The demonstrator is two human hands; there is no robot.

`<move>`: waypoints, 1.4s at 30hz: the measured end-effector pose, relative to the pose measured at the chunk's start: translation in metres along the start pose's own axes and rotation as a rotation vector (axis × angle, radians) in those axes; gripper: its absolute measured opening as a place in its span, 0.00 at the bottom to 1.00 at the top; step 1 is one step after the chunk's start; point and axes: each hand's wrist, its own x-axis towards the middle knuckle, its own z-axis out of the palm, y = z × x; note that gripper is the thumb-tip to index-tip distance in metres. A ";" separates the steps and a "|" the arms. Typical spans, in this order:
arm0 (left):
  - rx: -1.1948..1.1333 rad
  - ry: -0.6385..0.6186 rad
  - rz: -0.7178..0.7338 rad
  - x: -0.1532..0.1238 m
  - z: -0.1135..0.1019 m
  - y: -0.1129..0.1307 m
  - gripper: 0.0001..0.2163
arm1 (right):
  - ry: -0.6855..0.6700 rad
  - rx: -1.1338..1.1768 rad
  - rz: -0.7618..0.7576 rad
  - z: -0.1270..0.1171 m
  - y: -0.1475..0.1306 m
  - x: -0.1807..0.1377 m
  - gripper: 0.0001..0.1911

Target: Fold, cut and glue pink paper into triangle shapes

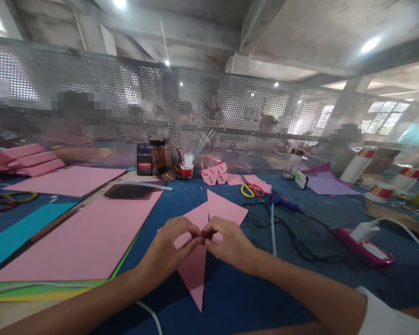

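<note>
A folded piece of pink paper [226,204] with several pointed flaps lies in front of me on the blue tabletop [230,298]. At its middle, my left hand [172,239] and my right hand [228,239] meet, thumbs and fingers pinched together on the paper. The fingertips hide the exact spot they grip. One long point of the paper hangs toward me below the hands, and two wider flaps spread out beyond them. Farther back stand scissors [253,190] with yellow and red handles and a pink paper butterfly shape [214,174] with dark dots.
At left are large pink sheets [80,237], a teal sheet [28,232] and folded pink strips [31,160]. A blue glue gun [284,202] with its cable and a magenta power strip [365,249] lie right. A perforated metal screen [202,107] stands behind.
</note>
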 end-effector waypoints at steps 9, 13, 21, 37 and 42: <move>0.089 0.038 -0.123 0.003 -0.007 -0.007 0.08 | 0.065 -0.084 -0.017 -0.016 0.009 0.009 0.07; 0.043 0.033 -0.194 0.007 -0.012 -0.011 0.09 | 0.115 -0.164 0.032 -0.024 0.025 0.014 0.07; -0.108 0.062 -0.370 0.013 -0.015 -0.022 0.12 | 0.094 -0.261 0.010 -0.017 0.035 0.011 0.07; -0.035 0.072 -0.402 0.022 -0.026 -0.037 0.15 | 0.083 -0.316 0.004 -0.016 0.037 0.010 0.07; 0.035 0.077 -0.379 0.027 -0.035 -0.047 0.14 | 0.090 -0.314 0.008 -0.019 0.035 0.012 0.07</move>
